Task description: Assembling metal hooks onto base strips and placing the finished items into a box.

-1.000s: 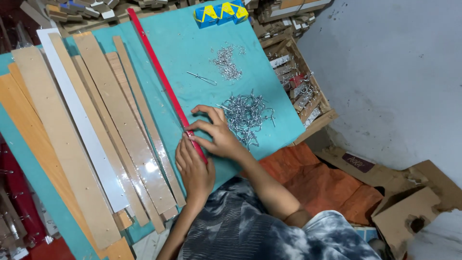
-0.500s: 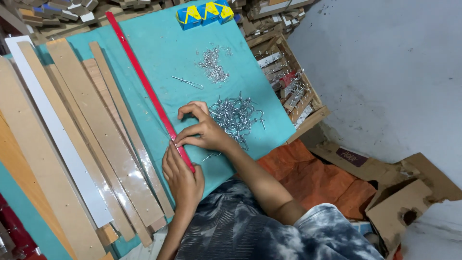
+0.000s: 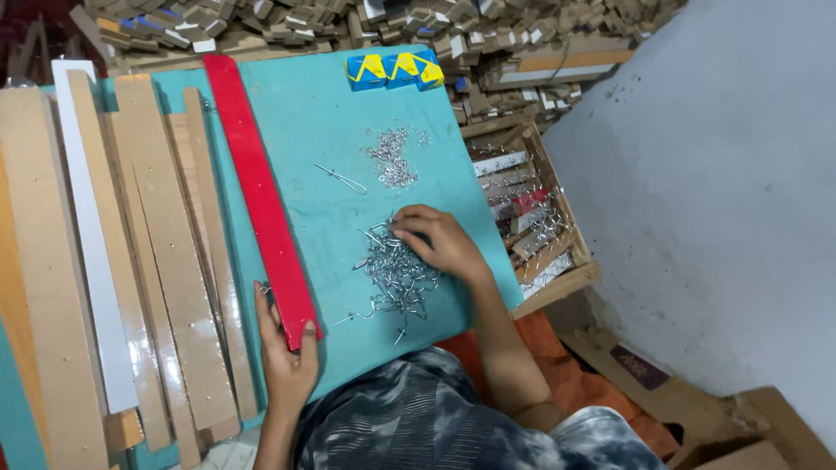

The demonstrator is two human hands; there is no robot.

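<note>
Since half a second ago the right hand has slid off the red strip and over to the big pile of metal hooks, while the left hand stayed at the strip's near end. Right fingers are curled down narrow into the top of the pile; can't tell if they've actually pinched a hook. Left fingers are spread a bit, wrapped around the strip's near end with the thumb on its right edge.

So that's one red strip, lying flat and running from the far edge of the teal board down toward the person. Two heaps of hardware: the big hook pile, and a smaller pile of little rings further up. One lone bent wire piece sits between them, apart from both.

Left of the strip there's a row of long wooden slats, roughly six, plus one white slat, all lying side by side. Two blue and yellow boxes sit touching each other at the board's far edge.

Right of the board is a wooden crate holding more metal pieces in rows. Behind everything is a heap of small wooden blocks, and a pale wall on the right.
</note>
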